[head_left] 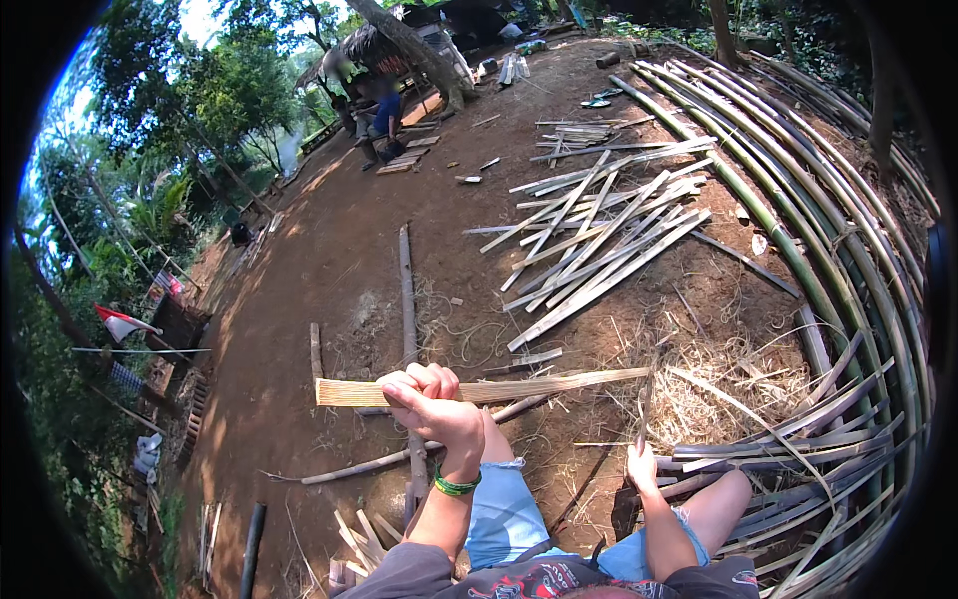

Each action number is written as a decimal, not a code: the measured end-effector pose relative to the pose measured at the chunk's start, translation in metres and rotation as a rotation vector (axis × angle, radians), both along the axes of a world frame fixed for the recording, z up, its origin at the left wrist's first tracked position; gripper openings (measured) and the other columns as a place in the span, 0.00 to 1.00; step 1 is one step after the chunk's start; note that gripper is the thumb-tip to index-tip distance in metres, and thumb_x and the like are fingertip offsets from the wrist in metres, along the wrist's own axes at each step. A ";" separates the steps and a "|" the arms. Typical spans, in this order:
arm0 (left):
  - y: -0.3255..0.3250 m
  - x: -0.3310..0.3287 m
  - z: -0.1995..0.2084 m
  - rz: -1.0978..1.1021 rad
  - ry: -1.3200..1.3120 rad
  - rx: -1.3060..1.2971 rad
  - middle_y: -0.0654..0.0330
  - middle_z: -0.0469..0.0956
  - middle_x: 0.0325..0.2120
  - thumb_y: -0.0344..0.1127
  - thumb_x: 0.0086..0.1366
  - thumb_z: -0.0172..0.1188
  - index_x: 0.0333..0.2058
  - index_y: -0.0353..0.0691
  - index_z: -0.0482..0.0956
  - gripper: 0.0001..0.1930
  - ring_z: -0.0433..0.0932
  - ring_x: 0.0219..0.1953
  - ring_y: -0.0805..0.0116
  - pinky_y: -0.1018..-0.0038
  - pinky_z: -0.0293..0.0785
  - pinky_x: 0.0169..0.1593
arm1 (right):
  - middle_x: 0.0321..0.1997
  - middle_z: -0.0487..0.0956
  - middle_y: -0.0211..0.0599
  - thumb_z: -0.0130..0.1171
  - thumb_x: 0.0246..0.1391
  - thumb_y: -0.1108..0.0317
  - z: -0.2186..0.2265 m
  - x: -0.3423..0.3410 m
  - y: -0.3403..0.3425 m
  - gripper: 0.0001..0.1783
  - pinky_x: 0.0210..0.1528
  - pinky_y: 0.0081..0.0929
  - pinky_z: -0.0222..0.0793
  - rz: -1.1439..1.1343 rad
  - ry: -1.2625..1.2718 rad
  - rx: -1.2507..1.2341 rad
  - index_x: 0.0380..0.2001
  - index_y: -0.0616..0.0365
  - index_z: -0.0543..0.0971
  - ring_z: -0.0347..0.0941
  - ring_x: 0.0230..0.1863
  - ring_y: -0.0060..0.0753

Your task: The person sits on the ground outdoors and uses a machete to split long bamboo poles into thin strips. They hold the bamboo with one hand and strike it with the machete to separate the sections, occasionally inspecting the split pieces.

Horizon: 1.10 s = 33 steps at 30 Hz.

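My left hand [434, 404], with a green band at the wrist, is closed around a flat split-bamboo strip [549, 383]. The strip lies level across the view above my knees, its wide pale end sticking out past my fist on the left. In my right hand [642, 467], near my right knee, is a knife [647, 404] with its long narrow blade pointing away from me. The blade meets or crosses the strip's right end; whether it bites into it I cannot tell. My fingers hide most of the knife's handle.
Pale shavings [714, 399] cover the ground at right. Split bamboo strips [599, 240] lie piled ahead, and long green poles [798, 220] curve along the right. Sticks [407, 290] lie before my knees. Two people [374, 105] are near a thatched shelter and tree at the back.
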State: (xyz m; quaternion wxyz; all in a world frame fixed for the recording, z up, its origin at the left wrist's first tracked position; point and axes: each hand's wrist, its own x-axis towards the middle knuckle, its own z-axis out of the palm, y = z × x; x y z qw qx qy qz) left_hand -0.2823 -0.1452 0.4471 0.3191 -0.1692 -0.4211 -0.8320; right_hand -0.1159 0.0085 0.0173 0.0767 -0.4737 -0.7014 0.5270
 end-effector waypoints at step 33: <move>-0.091 0.034 -0.064 -0.327 0.174 0.074 0.68 0.54 0.13 0.70 0.68 0.32 0.27 0.46 0.55 0.30 0.49 0.12 0.79 0.79 0.48 0.18 | 0.29 0.78 0.57 0.56 0.46 0.63 0.181 -0.008 0.005 0.15 0.40 0.43 0.70 0.079 -0.110 0.351 0.33 0.63 0.79 0.77 0.35 0.58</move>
